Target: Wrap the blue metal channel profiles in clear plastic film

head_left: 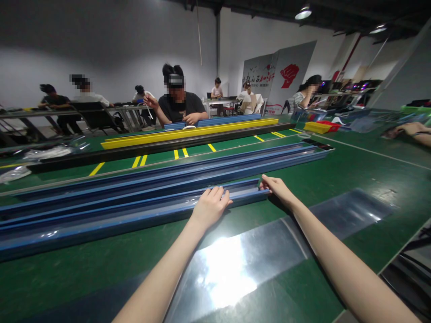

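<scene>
A long blue channel strip (128, 220) with raised side walls lies across the green table, a clear film or liner glinting inside it. My left hand (211, 207) rests over this strip near its right end, fingers bent over the near wall into the trough. At the strip's right tip, my right hand (276, 190) has its fingers closed around the end corner; the fingertips are partly hidden. Just behind lies another blue channel strip (215, 172), parallel to the first. Below my forearms a clear plastic sheet (269, 244) lies flat and reflects the light.
Farther back are a yellow strip (202, 131) and a black strip (161, 148), with yellow tape marks (211, 147) on the green table (363, 166). A person (182, 105) sits opposite. Another person's hand (409, 129) reaches in at right, near a yellow-red tray (321, 127).
</scene>
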{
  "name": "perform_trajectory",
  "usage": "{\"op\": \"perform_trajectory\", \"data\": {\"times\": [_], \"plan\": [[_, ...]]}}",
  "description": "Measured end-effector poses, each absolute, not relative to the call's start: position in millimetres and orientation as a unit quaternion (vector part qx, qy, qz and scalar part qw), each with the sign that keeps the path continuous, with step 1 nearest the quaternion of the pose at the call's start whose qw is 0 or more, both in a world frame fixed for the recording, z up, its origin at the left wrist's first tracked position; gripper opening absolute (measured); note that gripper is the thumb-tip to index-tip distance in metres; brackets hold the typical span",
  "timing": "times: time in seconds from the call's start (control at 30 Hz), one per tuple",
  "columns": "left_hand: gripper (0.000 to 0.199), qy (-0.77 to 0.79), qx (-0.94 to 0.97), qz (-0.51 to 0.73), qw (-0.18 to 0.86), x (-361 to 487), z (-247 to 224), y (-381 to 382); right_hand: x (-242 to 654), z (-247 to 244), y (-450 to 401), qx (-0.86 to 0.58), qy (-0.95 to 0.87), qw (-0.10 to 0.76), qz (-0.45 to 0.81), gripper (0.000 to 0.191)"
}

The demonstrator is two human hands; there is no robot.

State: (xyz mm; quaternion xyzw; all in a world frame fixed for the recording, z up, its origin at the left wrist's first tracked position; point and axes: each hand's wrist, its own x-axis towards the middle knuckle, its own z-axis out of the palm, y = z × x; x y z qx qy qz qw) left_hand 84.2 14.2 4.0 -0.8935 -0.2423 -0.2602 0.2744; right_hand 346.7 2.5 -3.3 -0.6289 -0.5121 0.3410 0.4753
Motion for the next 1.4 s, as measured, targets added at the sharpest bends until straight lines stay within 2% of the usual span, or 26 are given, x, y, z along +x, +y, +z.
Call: {"op": "perform_trajectory", "data": {"times": [0.4, 0.93, 1.4], "plan": [[0.023, -0.279, -0.892, -0.254, 0.25, 87, 6, 8, 348, 0, 3, -0.617, -0.522, 0.485, 0.333, 0.034], [0.02, -0.289, -0.895, -0.241, 0.238, 87, 6, 4, 348, -1, 5, -0.621, -0.498, 0.496, 0.347, 0.036], [0.02, -0.29, -0.9, -0.23, 0.231, 87, 7, 3, 353, 2, 2, -0.619, -0.53, 0.458, 0.356, 0.035]]}}
